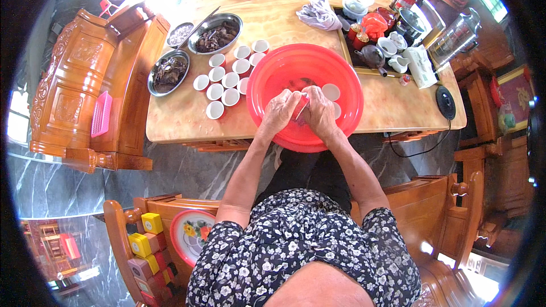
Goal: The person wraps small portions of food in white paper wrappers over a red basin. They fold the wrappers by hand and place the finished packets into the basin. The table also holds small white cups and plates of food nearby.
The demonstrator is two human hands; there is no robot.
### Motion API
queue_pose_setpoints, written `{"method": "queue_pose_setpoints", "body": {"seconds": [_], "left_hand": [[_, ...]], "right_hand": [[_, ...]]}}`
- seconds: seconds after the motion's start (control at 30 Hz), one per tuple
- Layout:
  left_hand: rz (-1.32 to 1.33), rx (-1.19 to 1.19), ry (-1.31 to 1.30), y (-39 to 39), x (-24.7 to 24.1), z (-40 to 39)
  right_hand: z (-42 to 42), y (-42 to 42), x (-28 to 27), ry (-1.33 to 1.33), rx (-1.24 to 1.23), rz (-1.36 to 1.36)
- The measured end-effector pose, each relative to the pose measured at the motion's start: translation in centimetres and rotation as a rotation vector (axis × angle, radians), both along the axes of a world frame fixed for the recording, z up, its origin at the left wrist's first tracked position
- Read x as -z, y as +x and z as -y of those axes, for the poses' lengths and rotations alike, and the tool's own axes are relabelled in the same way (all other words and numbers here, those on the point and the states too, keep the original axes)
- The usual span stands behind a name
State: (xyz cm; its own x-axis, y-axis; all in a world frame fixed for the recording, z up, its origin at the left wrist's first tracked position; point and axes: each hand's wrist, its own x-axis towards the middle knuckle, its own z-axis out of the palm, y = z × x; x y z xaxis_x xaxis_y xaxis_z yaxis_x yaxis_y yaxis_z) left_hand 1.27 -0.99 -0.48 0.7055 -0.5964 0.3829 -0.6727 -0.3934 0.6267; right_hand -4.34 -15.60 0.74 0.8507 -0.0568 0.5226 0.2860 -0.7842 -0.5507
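A large red plastic basin (273,70) stands at the table's near edge, in front of my body. Over it, my left hand (280,113) and my right hand (318,110) grip one small red cup (300,108) between them, its pale rim tilted toward me. The fingers cover much of this cup. Two white-lined cups (331,92) rest in the basin to the right of my right hand. Something dark shows in the basin beyond my fingers, too unclear to name. Left of the basin, several red cups (230,80) with white insides stand upright in a cluster.
Metal bowls of dark food (218,36) sit at the table's left, with chopsticks (198,27) across one. At right, a tea tray (347,53) holds a teapot (370,56) and white cups. A crumpled cloth (319,13) lies behind. Wooden benches (136,72) flank the table.
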Motion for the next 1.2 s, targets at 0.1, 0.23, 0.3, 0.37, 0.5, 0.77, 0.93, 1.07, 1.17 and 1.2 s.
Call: {"method": "queue_pose_setpoints", "body": {"seconds": [0.1,0.23,0.3,0.37,0.5,0.77,0.93,1.07,1.17,1.2], "left_hand": [[-0.401,-0.17,-0.118,-0.9,-0.9,0.7],[-0.308,-0.236,-0.136,-1.8,-1.6,1.2],[-0.28,-0.241,-0.208,-2.0,-1.7,1.3],[-0.27,-0.156,-0.264,-1.7,-1.1,1.2],[-0.044,-0.007,-0.425,-1.3,-0.9,1.6],[-0.587,-0.081,-0.522,-0.5,0.1,0.4],[-0.958,-0.043,-0.428,-0.3,-0.7,-0.3],[-0.782,0.008,-0.43,-1.4,-2.3,0.4],[-0.885,-0.034,-0.351,-1.0,-2.0,-0.2],[-0.879,0.003,-0.344,-0.7,-1.6,-0.4]], "right_hand": [[0.4,0.2,0.5,0.064,0.001,-0.022],[0.5,0.2,0.0,0.166,0.0,-0.145],[1.0,0.4,0.8,0.23,-0.021,-0.203],[1.8,0.7,2.0,0.369,-0.07,-0.311],[2.7,1.7,3.9,0.48,-0.146,-0.301],[1.1,0.7,0.1,0.183,0.081,0.032],[0.3,0.3,-1.6,-0.082,-0.117,0.233],[0.7,0.3,0.0,-0.054,-0.072,0.082],[1.1,0.1,0.0,-0.035,-0.076,-0.051],[1.2,0.2,0.3,-0.021,-0.054,-0.064]]}}
